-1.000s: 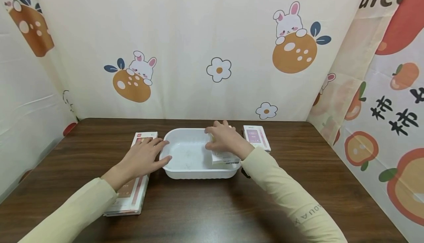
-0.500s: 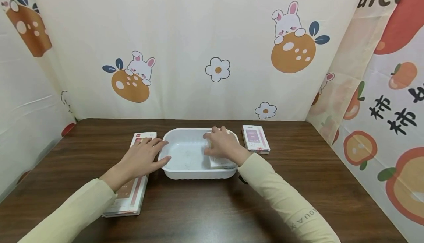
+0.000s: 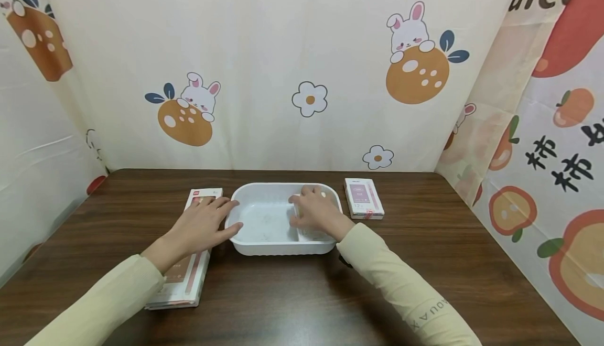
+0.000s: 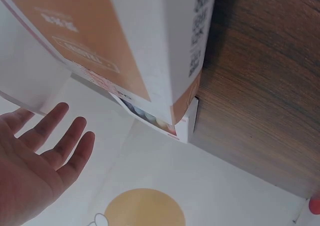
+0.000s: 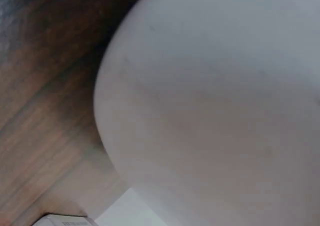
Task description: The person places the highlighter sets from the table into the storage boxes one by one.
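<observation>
A white plastic basin (image 3: 283,249) stands in the middle of the table. Inside its right part lies a small white box (image 3: 312,235), mostly covered by my right hand (image 3: 320,212), which grips it from above. My left hand (image 3: 203,226) touches the basin's left rim with the thumb and fingers spread. Beneath that hand lie white boxes with brown and pink print (image 3: 179,280). In the left wrist view, the left hand (image 4: 42,156) has extended fingers beside the basin; coloured items show through a lower box's window (image 4: 150,118). The basin wall (image 5: 200,96) fills the right wrist view.
Another white box with a purple panel (image 3: 362,198) lies just right of the basin, near the back edge of the brown wooden table (image 3: 264,304). A printed curtain (image 3: 264,126) hangs behind the table, with more cloth at both sides.
My right hand has lowered into the basin with the small white box, which now sits deeper behind the front rim. My left hand has stayed at the left rim.
</observation>
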Tool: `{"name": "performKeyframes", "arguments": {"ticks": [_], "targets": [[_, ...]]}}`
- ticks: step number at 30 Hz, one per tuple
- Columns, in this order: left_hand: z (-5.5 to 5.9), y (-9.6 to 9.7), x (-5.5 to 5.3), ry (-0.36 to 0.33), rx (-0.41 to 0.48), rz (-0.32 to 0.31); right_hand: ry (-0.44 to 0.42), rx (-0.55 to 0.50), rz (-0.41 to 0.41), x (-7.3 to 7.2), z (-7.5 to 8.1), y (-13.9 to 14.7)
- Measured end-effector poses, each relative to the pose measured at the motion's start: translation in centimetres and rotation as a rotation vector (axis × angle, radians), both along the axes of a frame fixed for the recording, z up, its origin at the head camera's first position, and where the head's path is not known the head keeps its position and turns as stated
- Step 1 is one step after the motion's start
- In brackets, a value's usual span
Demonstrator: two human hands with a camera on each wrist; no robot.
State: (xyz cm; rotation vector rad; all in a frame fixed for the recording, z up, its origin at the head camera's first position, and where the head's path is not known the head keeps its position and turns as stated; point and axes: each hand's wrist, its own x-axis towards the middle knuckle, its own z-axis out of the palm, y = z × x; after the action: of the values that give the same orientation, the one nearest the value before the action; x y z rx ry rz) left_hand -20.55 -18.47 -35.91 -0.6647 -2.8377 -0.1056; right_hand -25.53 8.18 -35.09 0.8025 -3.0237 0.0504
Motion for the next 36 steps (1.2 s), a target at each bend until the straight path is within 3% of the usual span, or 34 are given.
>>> {"name": "performKeyframes", "arguments": {"ticks": [15,36], "targets": [[-0.1,0.0,0.0,0.006,-0.006,-0.002,-0.03,0.015,-0.005,0.0,-1.0,-0.1],[-0.2,0.0,0.1,0.002,-0.009,0.003,-0.083,0.029,0.001,-0.1,-1.3,0.0]]}}
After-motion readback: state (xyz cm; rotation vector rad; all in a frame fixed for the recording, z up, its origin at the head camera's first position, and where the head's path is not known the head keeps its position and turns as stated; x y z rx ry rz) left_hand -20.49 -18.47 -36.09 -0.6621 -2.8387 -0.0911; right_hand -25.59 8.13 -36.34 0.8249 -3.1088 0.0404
